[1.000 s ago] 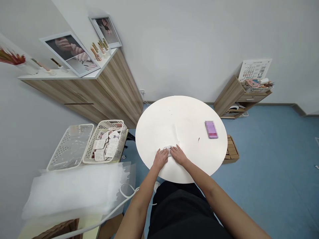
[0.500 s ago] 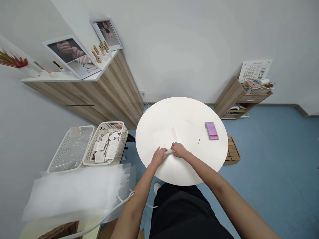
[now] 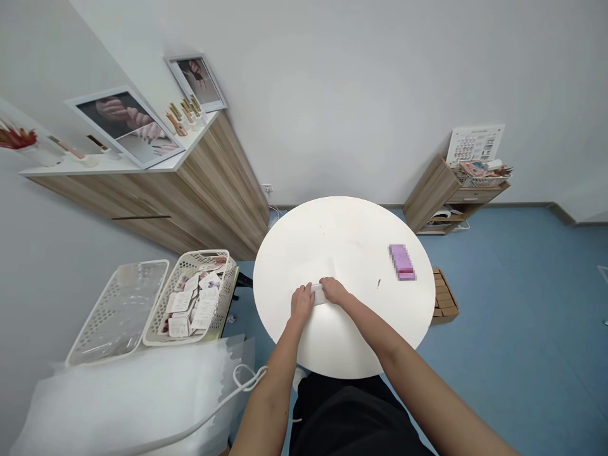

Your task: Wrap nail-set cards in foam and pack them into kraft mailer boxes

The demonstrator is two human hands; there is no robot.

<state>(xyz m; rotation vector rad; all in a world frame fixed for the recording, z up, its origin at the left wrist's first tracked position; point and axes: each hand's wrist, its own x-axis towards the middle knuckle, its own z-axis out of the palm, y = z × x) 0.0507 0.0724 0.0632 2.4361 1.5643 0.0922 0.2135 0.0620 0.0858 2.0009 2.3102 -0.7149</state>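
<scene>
A small, pale, flat packet (image 3: 320, 295) lies between my hands on the round white table (image 3: 351, 348). Its kind is hard to make out against the white top. My left hand (image 3: 302, 303) grips its left end, fingers bent and pointing away from me. On its right end is my right hand (image 3: 334, 291), fingers curled over the upper corner. A faint white sheet (image 3: 323, 269) seems to stretch away from the packet across the tabletop; its edges barely show.
A purple pixelated item (image 3: 402, 262) lies on the table's right side. To the left are a white basket of cards (image 3: 152, 329), a clear-filled basket (image 3: 102, 310), a stack of translucent sheets (image 3: 128, 392) and a white cable (image 3: 204, 421). A carton (image 3: 444, 296) stands on the floor at right.
The packet showed as a narrow strip before and now its wider flat face is visible between my hands. The whole view has shifted slightly as my head moved.
</scene>
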